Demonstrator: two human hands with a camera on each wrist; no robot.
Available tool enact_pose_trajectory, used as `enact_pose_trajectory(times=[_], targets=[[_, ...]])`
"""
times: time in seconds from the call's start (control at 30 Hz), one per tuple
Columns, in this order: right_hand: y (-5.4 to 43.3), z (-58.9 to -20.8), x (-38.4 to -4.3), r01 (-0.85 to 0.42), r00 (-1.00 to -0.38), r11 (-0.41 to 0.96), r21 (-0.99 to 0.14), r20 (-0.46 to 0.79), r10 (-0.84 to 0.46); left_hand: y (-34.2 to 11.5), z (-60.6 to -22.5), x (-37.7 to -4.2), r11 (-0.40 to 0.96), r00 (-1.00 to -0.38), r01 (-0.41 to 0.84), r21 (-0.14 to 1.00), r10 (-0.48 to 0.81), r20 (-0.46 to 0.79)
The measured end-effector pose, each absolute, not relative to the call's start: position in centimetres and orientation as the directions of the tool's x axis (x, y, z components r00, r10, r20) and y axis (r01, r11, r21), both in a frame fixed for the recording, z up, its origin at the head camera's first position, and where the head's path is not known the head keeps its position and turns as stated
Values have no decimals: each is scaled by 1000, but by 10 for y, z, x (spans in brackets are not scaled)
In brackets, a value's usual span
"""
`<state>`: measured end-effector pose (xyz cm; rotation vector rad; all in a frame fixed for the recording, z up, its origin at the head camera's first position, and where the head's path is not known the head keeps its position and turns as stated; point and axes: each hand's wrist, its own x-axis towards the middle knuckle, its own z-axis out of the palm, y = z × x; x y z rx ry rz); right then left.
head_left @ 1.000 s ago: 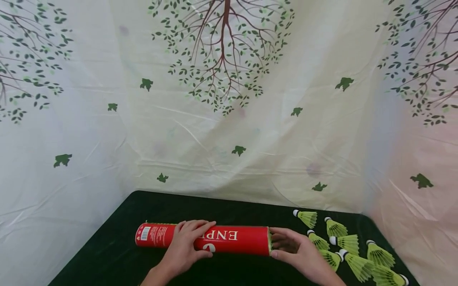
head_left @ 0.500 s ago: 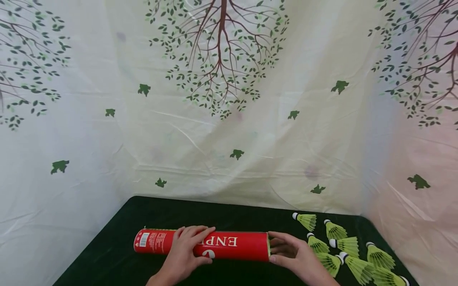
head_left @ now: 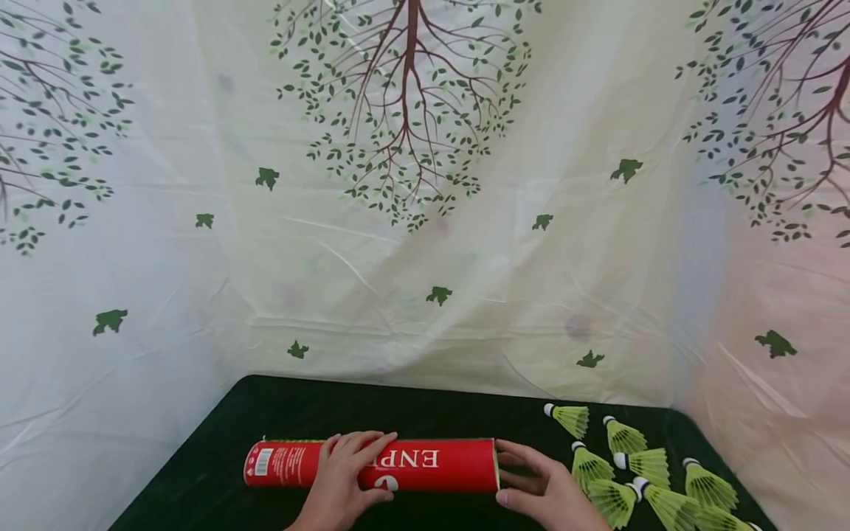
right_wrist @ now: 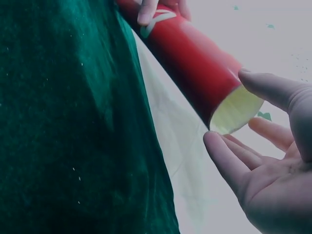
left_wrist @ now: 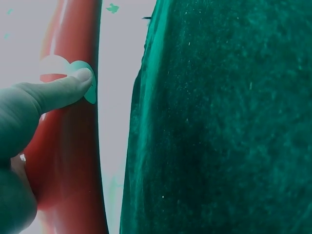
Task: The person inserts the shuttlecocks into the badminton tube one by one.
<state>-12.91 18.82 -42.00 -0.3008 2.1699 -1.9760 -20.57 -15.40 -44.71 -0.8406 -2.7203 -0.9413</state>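
Glossy red cylindrical tube, seemingly cardboard, sideways over the dark green, velvety table covering; contact unclear. Left hand wraps its middle, fingers over, thumb nearside. Right hand, spread wide, pinches opposite edges of the pale yellow-lined mouth; firmness not readable. Risks, judged: smooth round wall rolls if left hold slackens; squeezed edge dents; rightward swing scatters the yellow-green, ribbed, cone-skirted shuttlecocks just beside.

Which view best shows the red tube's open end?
Right wrist: it looks into the open end, showing its pale inside. Head shows it only nearly edge-on; left wrist shows the red tube side-on, without that end.
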Motion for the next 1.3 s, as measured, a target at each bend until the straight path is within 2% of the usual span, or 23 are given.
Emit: enact_pose_trajectory(times=[0.23, 0.37, 0.6, 0.77, 1.03, 1.13, 1.3], targets=[[185, -430, -124, -47, -950, 8, -999, 42, -311, -153, -452, -204, 666, -844, 537, 518, 435, 315], [185, -433, -120, -67, -954, 6, -998, 63, -293, -152, -453, -203, 659, -844, 536, 527, 430, 321], [195, -436, -114, -34, -962, 41, -999, 22, -272, -150, -455, -201, 668, -843, 538, 514, 437, 315], [210, -438, -110, -74, -967, 144, -987, 36, -250, -152, -453, -201, 669, -841, 541, 510, 437, 318], [246, -434, -99, -91, -991, 389, -917, 47, -122, -151, -449, -204, 675, -839, 544, 498, 429, 335], [260, -436, -91, -87, -996, 452, -888, 72, -50, -150, -451, -204, 680, -834, 551, 484, 439, 333], [280, -441, -82, -16, -978, 532, -846, 123, 166, -152, -455, -204, 667, -816, 577, 472, 450, 363]])
